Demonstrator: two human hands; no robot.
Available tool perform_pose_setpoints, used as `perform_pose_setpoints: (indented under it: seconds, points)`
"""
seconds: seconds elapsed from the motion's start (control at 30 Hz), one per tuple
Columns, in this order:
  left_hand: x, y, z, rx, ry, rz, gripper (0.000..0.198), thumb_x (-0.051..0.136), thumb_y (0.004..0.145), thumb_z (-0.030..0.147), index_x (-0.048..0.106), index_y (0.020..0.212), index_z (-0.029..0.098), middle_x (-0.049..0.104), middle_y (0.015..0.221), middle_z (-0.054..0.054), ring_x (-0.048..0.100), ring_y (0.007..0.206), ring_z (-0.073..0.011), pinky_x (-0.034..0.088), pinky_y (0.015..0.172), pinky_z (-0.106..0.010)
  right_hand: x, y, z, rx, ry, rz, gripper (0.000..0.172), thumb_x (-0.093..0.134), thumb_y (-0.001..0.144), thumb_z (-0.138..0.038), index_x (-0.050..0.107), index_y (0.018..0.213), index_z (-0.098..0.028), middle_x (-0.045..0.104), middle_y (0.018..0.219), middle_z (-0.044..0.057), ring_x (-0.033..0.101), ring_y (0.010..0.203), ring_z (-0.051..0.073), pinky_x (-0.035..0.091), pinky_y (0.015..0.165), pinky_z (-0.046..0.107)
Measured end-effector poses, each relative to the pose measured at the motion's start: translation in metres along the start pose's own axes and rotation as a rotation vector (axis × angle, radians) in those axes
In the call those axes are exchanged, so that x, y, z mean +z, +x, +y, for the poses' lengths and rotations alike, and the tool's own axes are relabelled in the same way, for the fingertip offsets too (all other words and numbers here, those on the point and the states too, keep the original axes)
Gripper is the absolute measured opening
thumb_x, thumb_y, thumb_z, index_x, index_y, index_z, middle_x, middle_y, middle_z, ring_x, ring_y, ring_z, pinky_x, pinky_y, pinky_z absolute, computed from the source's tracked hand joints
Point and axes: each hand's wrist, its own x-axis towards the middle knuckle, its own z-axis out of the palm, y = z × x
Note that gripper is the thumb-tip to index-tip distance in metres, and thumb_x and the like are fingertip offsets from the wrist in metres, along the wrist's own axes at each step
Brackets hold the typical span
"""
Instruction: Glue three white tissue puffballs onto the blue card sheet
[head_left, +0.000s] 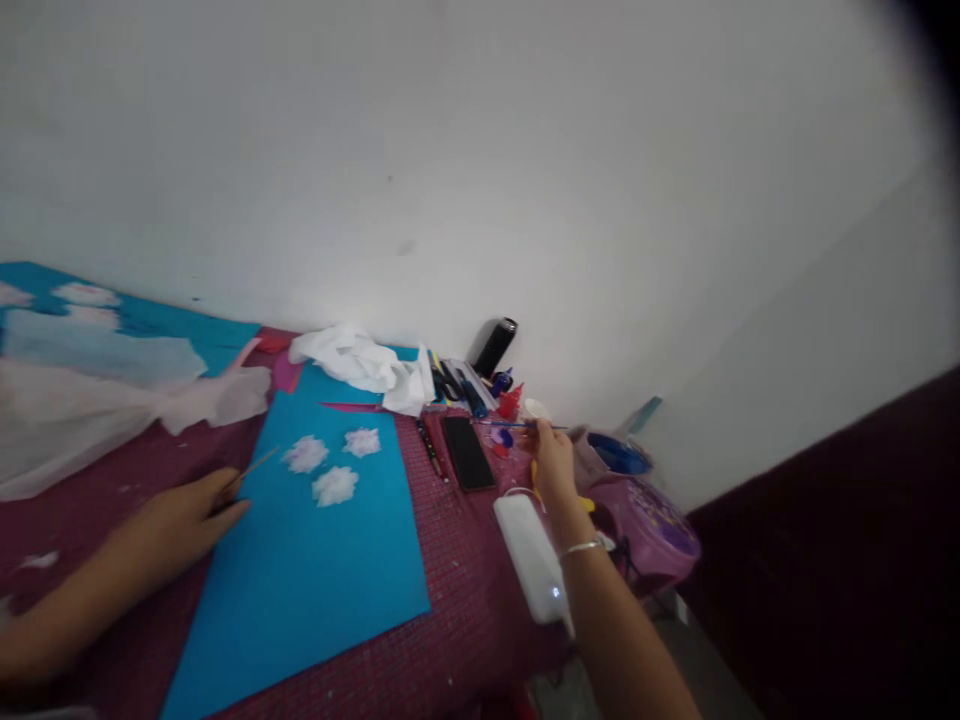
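My left hand (206, 510) is closed on a thin wooden stick (260, 463), whose tip points over the left edge of a blue sheet of paper (322, 580). Just right of that tip, three white, ruffled paper flowers (335, 486) with faint purple tints lie on the sheet. Farther right, my right hand (553, 460) pinches a slim blue paintbrush (517, 425), held nearly level above small paint lids. One purple lid (503, 437) shows beneath the brush. A red paint bottle (511, 401) stands behind it.
A black phone (468, 453), a pencil (430, 447) and a white power bank (529, 560) lie on the maroon table. Crumpled white tissue (360, 360), scissors (451, 382) and a black bottle (495, 347) sit along the wall. A purple container (649, 530) is at right.
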Motion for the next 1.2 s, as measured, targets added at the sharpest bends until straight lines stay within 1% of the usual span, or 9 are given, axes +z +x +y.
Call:
perform_pose_setpoints:
  seconds: [0.03,0.17,0.23,0.3,0.4,0.67,0.83,1.07,1.2]
  points:
    - [-0.003,-0.002,0.006,0.036,-0.01,-0.05,0.021,0.045,0.079,0.04,0.048,0.071,0.021,0.062,0.069,0.003,0.061,0.068,-0.0195,0.039,0.065,-0.023,0.01,-0.009,-0.003,0.024,0.067,-0.038,0.033,0.055,0.076,-0.049,0.063,0.078,-0.017,0.07,0.064,0.004,0.059,0.048,0.015,0.047,0.049,0.027]
    - [-0.008,-0.008,0.019,0.029,0.035,-0.054,0.016,0.044,0.081,0.034,0.041,0.073,0.021,0.057,0.071,0.0,0.056,0.068,-0.0191,0.035,0.064,-0.025,0.056,-0.051,-0.011,0.217,0.402,-0.245,0.028,0.068,0.071,-0.044,0.064,0.077,-0.017,0.068,0.062,0.001,0.057,0.046,0.011,0.046,0.048,0.023]
    - [-0.008,-0.008,0.021,0.013,0.053,-0.061,0.014,0.043,0.081,0.032,0.038,0.073,0.021,0.055,0.071,-0.001,0.055,0.068,-0.0191,0.033,0.063,-0.026,0.079,-0.073,-0.012,0.284,0.485,-0.335,0.028,0.07,0.071,-0.043,0.066,0.077,-0.017,0.068,0.062,0.002,0.057,0.046,0.011,0.045,0.047,0.022]
    - [-0.008,-0.009,0.021,0.004,0.049,-0.063,0.013,0.042,0.082,0.031,0.037,0.073,0.022,0.053,0.07,-0.001,0.055,0.067,-0.0189,0.032,0.062,-0.026,0.097,-0.091,-0.012,0.282,0.502,-0.375,0.027,0.069,0.073,-0.043,0.067,0.076,-0.016,0.068,0.061,0.002,0.057,0.047,0.011,0.044,0.047,0.022]
    - [-0.008,-0.009,0.021,0.01,0.031,-0.067,0.013,0.042,0.083,0.029,0.037,0.073,0.022,0.053,0.071,-0.001,0.053,0.066,-0.0186,0.031,0.061,-0.026,0.112,-0.106,-0.01,0.24,0.487,-0.384,0.026,0.068,0.076,-0.043,0.067,0.076,-0.017,0.068,0.061,0.002,0.056,0.048,0.011,0.045,0.05,0.023]
    - [-0.005,-0.008,0.018,-0.014,0.028,-0.078,0.015,0.045,0.083,0.031,0.038,0.074,0.022,0.051,0.068,0.0,0.051,0.063,-0.018,0.029,0.06,-0.027,0.115,-0.104,0.006,0.268,0.447,-0.384,0.025,0.069,0.072,-0.043,0.066,0.073,-0.018,0.068,0.06,0.002,0.056,0.047,0.012,0.045,0.05,0.024]
    - [-0.004,-0.009,0.016,-0.034,0.031,-0.086,0.016,0.045,0.083,0.034,0.04,0.075,0.021,0.053,0.069,-0.001,0.053,0.064,-0.0187,0.031,0.06,-0.027,0.115,-0.103,0.014,0.281,0.411,-0.415,0.028,0.067,0.075,-0.045,0.066,0.076,-0.017,0.069,0.062,0.002,0.057,0.049,0.012,0.046,0.051,0.024]
    - [-0.007,-0.01,0.018,-0.016,0.004,-0.091,0.016,0.044,0.083,0.034,0.041,0.075,0.021,0.053,0.07,-0.001,0.052,0.064,-0.0182,0.03,0.06,-0.027,0.111,-0.101,0.01,0.28,0.412,-0.406,0.027,0.068,0.074,-0.044,0.066,0.074,-0.018,0.068,0.061,0.002,0.057,0.048,0.012,0.046,0.05,0.024]
    - [-0.006,-0.009,0.018,-0.025,0.01,-0.081,0.015,0.045,0.082,0.034,0.041,0.075,0.021,0.053,0.068,0.0,0.051,0.062,-0.0175,0.029,0.059,-0.027,0.109,-0.099,0.011,0.279,0.367,-0.452,0.027,0.068,0.074,-0.045,0.066,0.073,-0.017,0.067,0.059,0.002,0.058,0.049,0.013,0.046,0.051,0.025]
